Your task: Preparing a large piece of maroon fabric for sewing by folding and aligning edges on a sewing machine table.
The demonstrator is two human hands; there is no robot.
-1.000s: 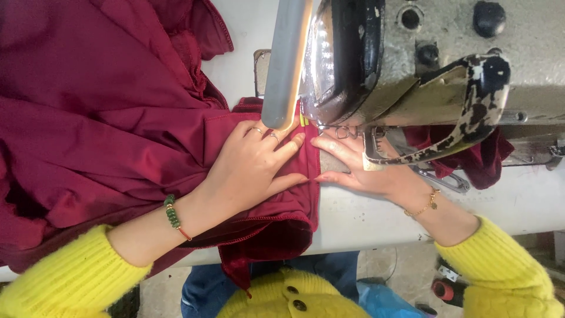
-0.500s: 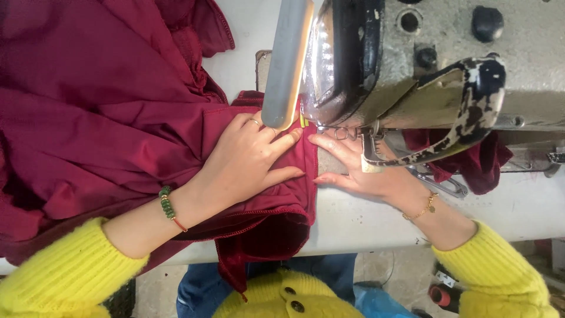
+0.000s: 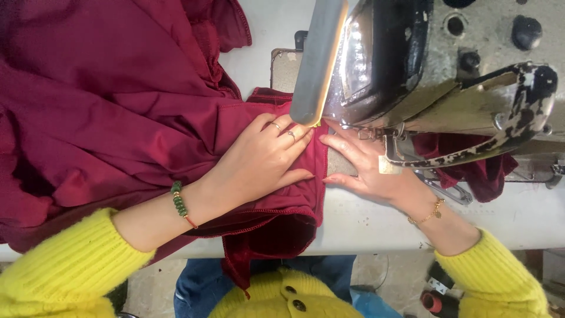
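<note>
A: Where is the dark red fabric point(image 3: 118, 118)?

B: It lies bunched across the left of the white table point(image 3: 376, 221), its hemmed edge running under the head of the grey sewing machine point(image 3: 441, 65), and 1 corner hangs over the table's near edge.

A: And the left hand point(image 3: 262, 162)?

B: Flat on the fabric, palm down, fingers close together and pointing at the needle area, thumb stretched out to the side. It wears 2 rings and a green bead bracelet point(image 3: 178, 201).

A: The right hand point(image 3: 365, 168)?

B: Flat just beside the fabric's edge, fingers spread, fingertips tucked under the machine head. Neither hand pinches anything.
</note>
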